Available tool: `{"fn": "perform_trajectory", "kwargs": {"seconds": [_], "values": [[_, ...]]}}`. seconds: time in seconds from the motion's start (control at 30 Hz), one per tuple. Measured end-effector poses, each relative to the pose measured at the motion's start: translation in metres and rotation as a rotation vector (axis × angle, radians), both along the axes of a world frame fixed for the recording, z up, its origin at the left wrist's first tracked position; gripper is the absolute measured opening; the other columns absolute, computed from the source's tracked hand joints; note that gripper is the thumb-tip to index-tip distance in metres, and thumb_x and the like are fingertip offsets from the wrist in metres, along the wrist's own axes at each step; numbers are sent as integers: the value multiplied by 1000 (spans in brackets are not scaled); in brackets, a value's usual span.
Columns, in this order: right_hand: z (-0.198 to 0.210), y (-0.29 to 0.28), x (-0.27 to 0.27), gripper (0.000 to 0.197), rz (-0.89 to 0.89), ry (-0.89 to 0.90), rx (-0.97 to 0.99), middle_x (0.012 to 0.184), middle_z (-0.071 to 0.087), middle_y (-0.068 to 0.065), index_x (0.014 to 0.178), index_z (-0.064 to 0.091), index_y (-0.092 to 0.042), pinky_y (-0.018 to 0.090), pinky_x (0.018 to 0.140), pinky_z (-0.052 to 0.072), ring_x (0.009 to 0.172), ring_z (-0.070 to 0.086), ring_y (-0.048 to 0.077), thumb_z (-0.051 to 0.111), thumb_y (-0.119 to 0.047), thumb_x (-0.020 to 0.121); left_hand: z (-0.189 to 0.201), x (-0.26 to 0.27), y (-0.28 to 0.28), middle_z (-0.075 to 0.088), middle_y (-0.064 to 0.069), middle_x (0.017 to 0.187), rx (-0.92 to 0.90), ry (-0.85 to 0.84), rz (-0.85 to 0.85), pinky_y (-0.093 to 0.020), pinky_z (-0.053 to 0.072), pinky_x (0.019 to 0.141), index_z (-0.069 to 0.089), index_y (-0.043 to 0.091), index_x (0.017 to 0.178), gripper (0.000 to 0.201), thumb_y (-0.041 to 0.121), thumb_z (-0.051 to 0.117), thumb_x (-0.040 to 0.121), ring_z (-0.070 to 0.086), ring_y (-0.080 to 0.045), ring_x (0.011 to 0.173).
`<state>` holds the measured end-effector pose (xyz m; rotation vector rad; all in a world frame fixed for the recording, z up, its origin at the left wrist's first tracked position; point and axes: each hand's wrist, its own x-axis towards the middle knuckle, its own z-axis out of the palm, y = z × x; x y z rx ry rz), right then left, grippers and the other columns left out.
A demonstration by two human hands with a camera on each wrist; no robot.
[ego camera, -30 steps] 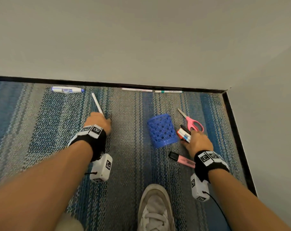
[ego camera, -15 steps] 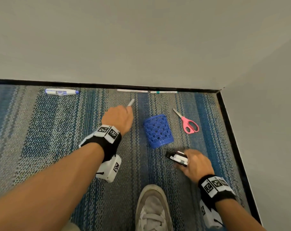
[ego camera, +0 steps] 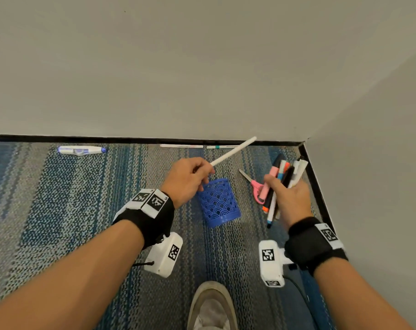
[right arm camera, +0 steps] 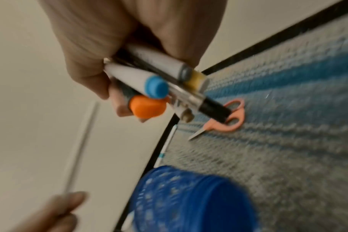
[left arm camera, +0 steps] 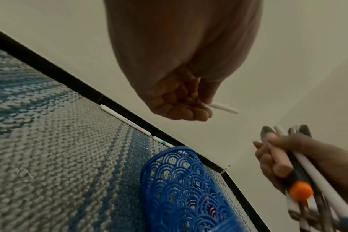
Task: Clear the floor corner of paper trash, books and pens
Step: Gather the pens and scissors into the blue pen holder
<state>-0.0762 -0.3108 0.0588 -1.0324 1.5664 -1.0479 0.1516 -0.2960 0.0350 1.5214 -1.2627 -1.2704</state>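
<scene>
My left hand (ego camera: 190,179) pinches a thin white pen (ego camera: 234,150) that points up and right, just above the rim of the blue mesh pen cup (ego camera: 218,203). In the left wrist view the same white pen (left arm camera: 222,107) sticks out past my curled fingers (left arm camera: 181,108). My right hand (ego camera: 289,196) grips a bundle of markers and pens (ego camera: 281,179), raised to the right of the cup. The right wrist view shows that bundle (right arm camera: 149,84) end on, with blue and orange caps. Pink scissors (ego camera: 255,186) lie on the carpet between cup and right hand.
Two white pens (ego camera: 182,146) (ego camera: 222,146) lie along the black baseboard. A white and blue correction tape (ego camera: 80,150) lies at the far left by the wall. My shoe (ego camera: 212,306) stands on the striped carpet near the bottom. Walls meet in a corner (ego camera: 304,141) at right.
My left hand carried the white pen rightward to above the cup. My right hand picked the pink highlighter into its bundle and rose beside the cup.
</scene>
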Motion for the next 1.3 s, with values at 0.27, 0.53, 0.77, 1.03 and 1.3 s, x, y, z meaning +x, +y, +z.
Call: {"fn": "perform_trajectory", "kwargs": {"seconds": [0.27, 0.53, 0.77, 1.03, 1.3], "values": [[14, -1, 35, 23, -67, -499, 133, 98, 71, 14, 109, 63, 2, 26, 65, 57, 84, 71, 20, 58, 1, 87, 6, -8, 6, 71, -2, 74, 32, 53, -60, -26, 48, 57, 72, 10, 98, 17, 16, 57, 96, 55, -11, 52], [9, 2, 35, 24, -142, -455, 125, 101, 67, 20, 107, 63, 0, 27, 58, 55, 82, 71, 22, 66, -3, 83, 11, -14, 10, 72, -7, 80, 45, 132, -68, -16, 48, 52, 70, 11, 110, 22, 6, 52, 97, 56, -8, 49], [-1, 14, 49, 8, 55, -400, 196, 98, 73, 14, 86, 66, -7, 30, 65, 58, 79, 71, 20, 64, 0, 84, 2, -19, 14, 63, -5, 99, 192, 47, -192, -24, 55, 62, 59, 10, 119, 24, 15, 58, 95, 63, -15, 61], [-58, 37, -2, 12, -269, 133, 176, 75, 67, 17, 77, 65, -5, 37, 60, 55, 62, 64, 27, 76, -3, 72, -14, -18, 13, 65, -7, 103, 162, -484, -105, -36, 49, 85, 48, 18, 126, 56, 50, 65, 84, 63, -29, 95], [-84, 45, -104, 13, -562, 155, 452, 55, 63, 7, 71, 57, -6, 23, 45, 50, 46, 60, 18, 66, -5, 81, -3, -34, 13, 63, -12, 101, 82, -705, -235, -37, 44, 77, 53, 16, 103, 39, 49, 64, 85, 60, -35, 96]]}}
